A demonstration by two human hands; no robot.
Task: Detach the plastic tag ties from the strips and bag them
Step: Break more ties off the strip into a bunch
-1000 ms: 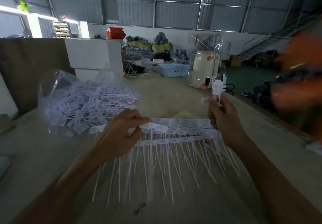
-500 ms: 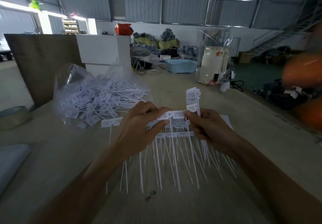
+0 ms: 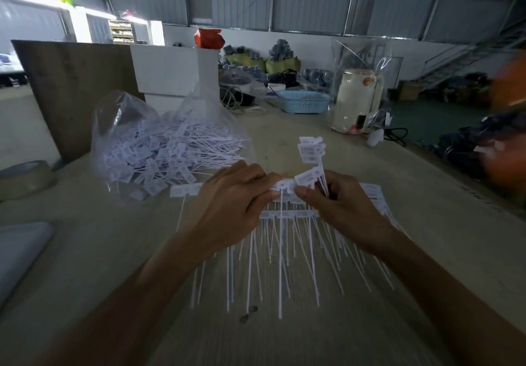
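Observation:
A strip of white plastic tag ties (image 3: 287, 214) lies on the table in front of me, its thin tails fanning toward me. My left hand (image 3: 227, 206) pinches the strip's top edge at a tag head. My right hand (image 3: 338, 209) pinches the neighbouring tag and holds a small bundle of detached ties (image 3: 311, 152) that stand upright above its fingers. A clear plastic bag (image 3: 165, 149) full of loose ties sits at the left, its mouth facing right. One loose tie (image 3: 185, 190) lies beside the bag.
A roll of tape (image 3: 24, 177) sits at the far left edge. A white kettle in plastic wrap (image 3: 357, 101) and a blue basket (image 3: 303, 102) stand farther back. A blurred orange shape (image 3: 506, 126) fills the right edge. A brown board (image 3: 71, 86) stands behind the bag.
My right hand came down and left from the strip's right end to meet my left hand at the strip's middle, carrying its bundle of detached ties. The view shifted slightly right.

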